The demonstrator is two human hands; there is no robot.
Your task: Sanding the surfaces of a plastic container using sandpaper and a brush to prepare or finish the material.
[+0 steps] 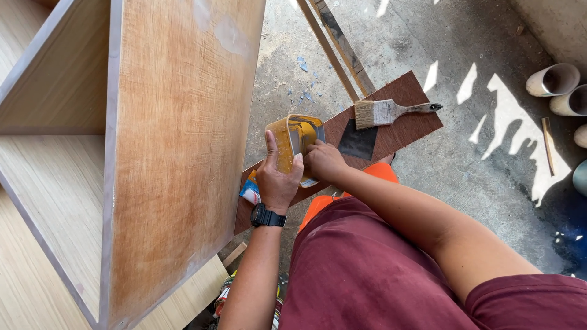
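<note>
The left hand [278, 180], a dark watch [268, 216] on its wrist, is wrapped around the side of a yellow-smeared container [295, 142], thumb up against its near wall and fingers curled behind it. The right hand [322, 160] is closed at the container's open edge, fingertips pressed to the rim; whether it pinches anything small there I cannot tell. The container is tilted, held just above a reddish-brown board [403, 131] that lies on the floor.

Largest in view is a wooden cabinet [177, 153] standing to the left, its broad brown panel facing up and streaked paler in places, with lighter shelves inside at the far left. The concrete floor [489, 159] fills the right side, patched with sunlight and shadow. The person's dark red clothing [361, 275] takes up the bottom, with an orange piece [379, 174] showing just under the right forearm. Two long wooden strips [339, 49] lie slanted on the floor beyond the board. Pale tubes [553, 79] rest at the right edge. On the board lie a flat paintbrush [391, 111] with pale bristles and, just beside it, a dark square sheet [358, 140]. A small blue-and-white object [249, 192] sits under the left hand, partly hidden.
</note>
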